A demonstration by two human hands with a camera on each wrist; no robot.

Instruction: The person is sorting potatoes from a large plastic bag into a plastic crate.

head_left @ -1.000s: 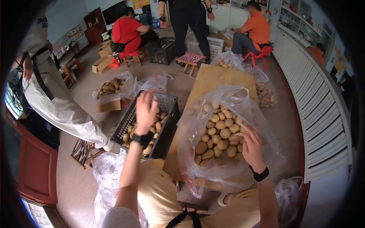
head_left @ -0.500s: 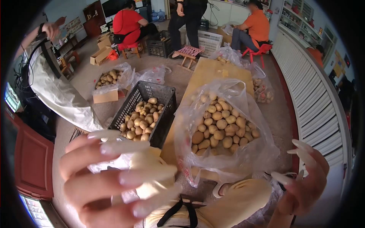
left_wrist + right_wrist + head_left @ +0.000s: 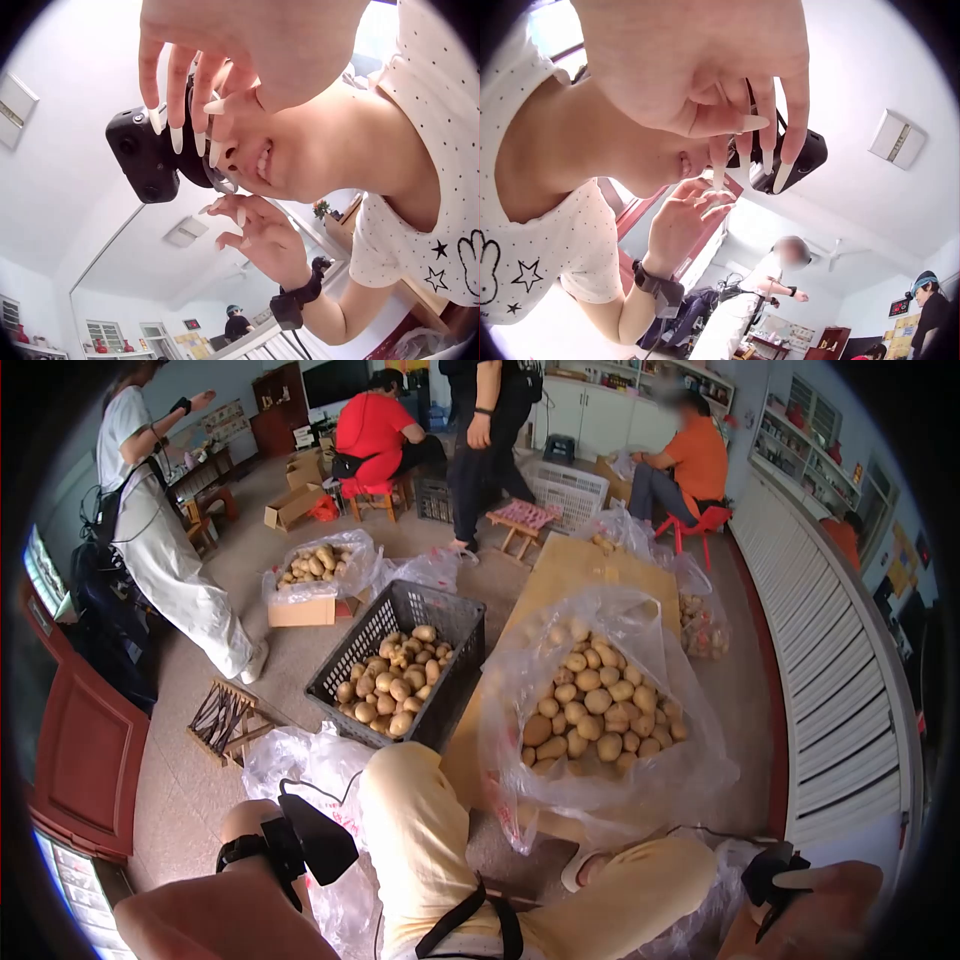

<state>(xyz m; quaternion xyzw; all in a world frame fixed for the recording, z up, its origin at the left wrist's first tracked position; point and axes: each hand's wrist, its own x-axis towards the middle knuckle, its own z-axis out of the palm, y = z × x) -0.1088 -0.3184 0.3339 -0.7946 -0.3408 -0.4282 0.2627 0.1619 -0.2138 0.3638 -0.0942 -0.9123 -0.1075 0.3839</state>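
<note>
Both hands are raised beside the person's head. In the left wrist view the left hand [image 3: 255, 45] has loosely bent fingers with long pale nails, overlapping the black head-worn camera [image 3: 142, 161]. The right hand [image 3: 697, 67] is raised likewise in the right wrist view, its fingers hanging over the same camera's edge; nothing is seen held in either hand. In the head view, potatoes [image 3: 600, 705] fill an open clear plastic bag [image 3: 700, 760] on the wooden board. More potatoes [image 3: 395, 680] lie in a black crate [image 3: 345, 650] to its left.
The long wooden board [image 3: 560, 565] runs forward from the knees. A potato-filled bag sits on a cardboard box [image 3: 300, 612] farther left. A folding stool [image 3: 225, 720] and crumpled plastic [image 3: 290, 760] lie at left. A white radiator [image 3: 835, 660] lines the right side. Other people sit and stand behind.
Both hands have risen from over the crate and the bag, past the head camera, to beside the head. The standing person at left has shifted, and the view has tilted slightly.
</note>
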